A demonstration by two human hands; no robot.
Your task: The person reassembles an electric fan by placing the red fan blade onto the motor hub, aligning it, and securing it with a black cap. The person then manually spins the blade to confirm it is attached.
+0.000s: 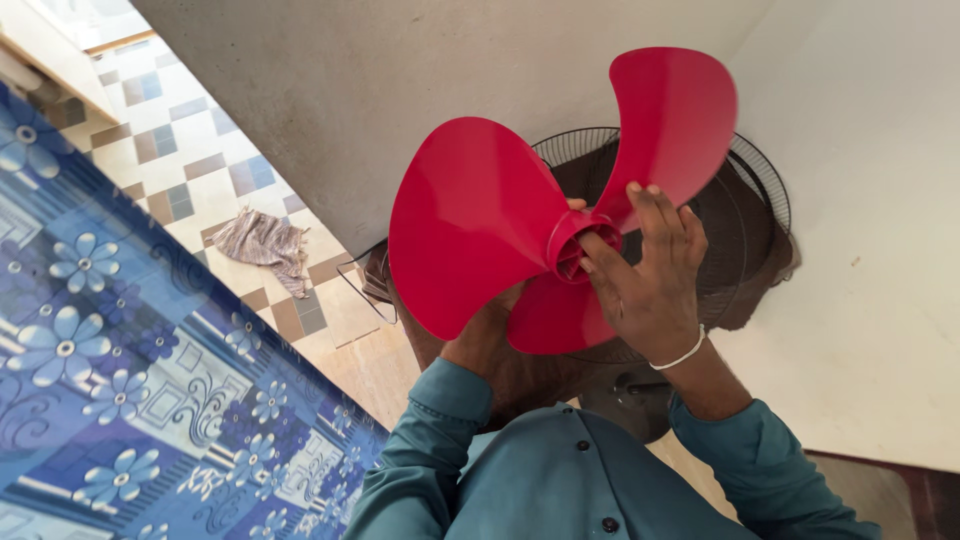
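Blade: a red three-lobed fan blade (480,215) is held up in front of the chest, just before a dark wire grille (745,215).
Right hand: the right hand (650,270) is laid against the blade's hub (580,245), fingers (660,215) extended over its rim and one lobe, thumb set at the hub's opening; a white band is worn at the wrist.
Left hand: the left hand (490,335) is mostly hidden behind the blade; whether it is closed on the blade cannot be told.
Grille: it is stood against a pale wall (860,150), behind the blade.
Sleeves: teal sleeves (430,450) are seen at the bottom.
Bed: a blue floral cover (110,350) is spread at the left.
Floor: a crumpled cloth (262,242) is left on the checked tiles (180,150).
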